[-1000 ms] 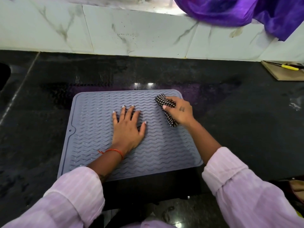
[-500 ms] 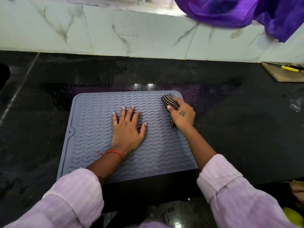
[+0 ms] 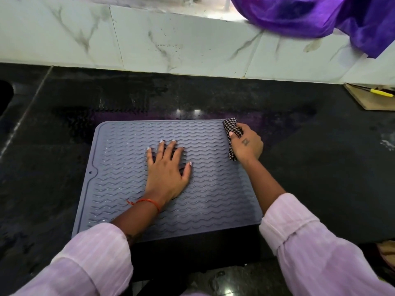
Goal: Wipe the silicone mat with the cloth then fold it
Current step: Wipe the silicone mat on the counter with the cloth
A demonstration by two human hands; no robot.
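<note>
Single head-worn view, looking forward and steeply down onto the dark tabletop (image 3: 320, 167). Close in, wide-angle. Edges bowed, perhaps by the lens.

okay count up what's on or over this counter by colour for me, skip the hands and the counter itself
Grey: 1, the wavy-ribbed grey silicone mat
Black and white: 1, the checked cloth
Purple: 1, the shiny purple fabric
Tan: 1, the tan board
Yellow: 1, the yellow-handled tool
Total: 5
</note>
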